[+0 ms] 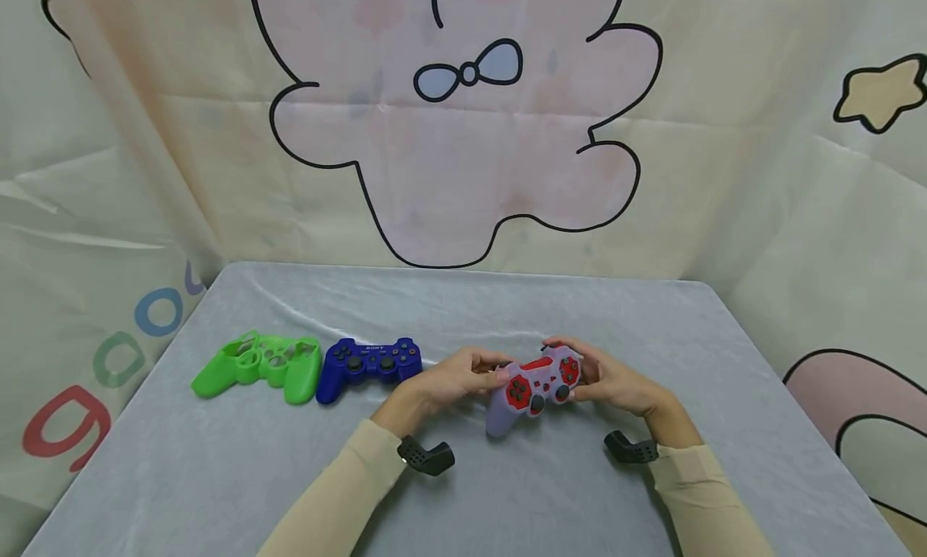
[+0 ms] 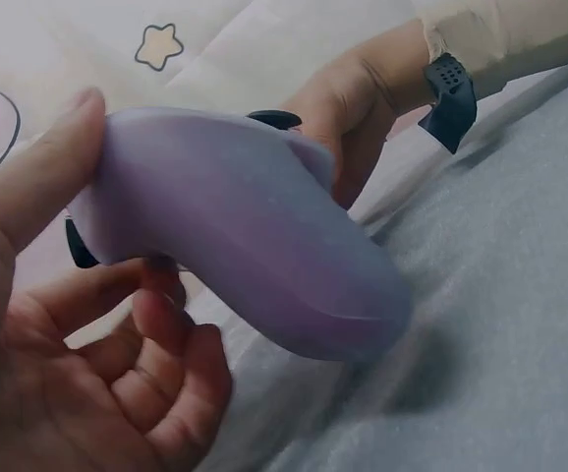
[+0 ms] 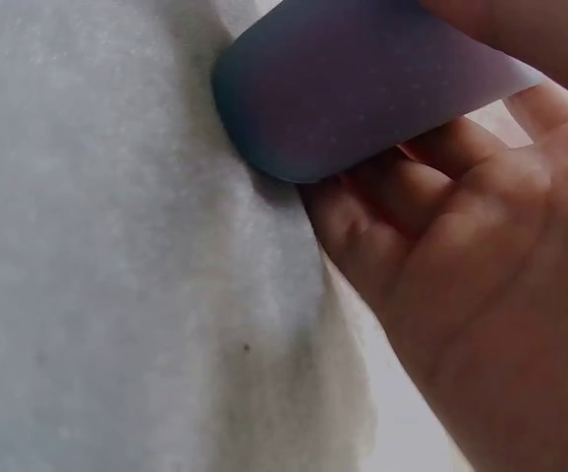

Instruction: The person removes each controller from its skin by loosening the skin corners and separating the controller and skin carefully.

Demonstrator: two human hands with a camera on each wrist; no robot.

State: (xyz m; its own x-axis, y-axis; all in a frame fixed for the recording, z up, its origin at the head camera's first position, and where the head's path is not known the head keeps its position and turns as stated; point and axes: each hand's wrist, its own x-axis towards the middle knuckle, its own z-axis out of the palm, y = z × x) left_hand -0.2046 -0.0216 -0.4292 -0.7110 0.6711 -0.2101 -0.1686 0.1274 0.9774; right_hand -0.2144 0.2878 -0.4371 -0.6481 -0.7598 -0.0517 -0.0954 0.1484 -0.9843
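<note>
A red game controller (image 1: 537, 378) in a pale purple silicone cover (image 1: 501, 412) is held between both hands, its button face up and tilted in the head view. The left hand (image 1: 456, 377) pinches its left shoulder, thumb on top and fingers beneath. At the other end, the right hand (image 1: 615, 382) grips the right side, fingers behind and thumb along the near edge. In the left wrist view the left handle of the cover (image 2: 255, 231) points down toward the cloth. The right wrist view shows the rounded right handle (image 3: 353, 93) close over the cloth.
A blue game controller (image 1: 371, 365) lies left of the left hand. Beside it lies a bright green silicone controller cover (image 1: 235, 368) with cut-out openings. A grey cloth (image 1: 536, 493) covers the table, and a printed curtain (image 1: 449, 179) hangs behind. Both wrists wear black devices.
</note>
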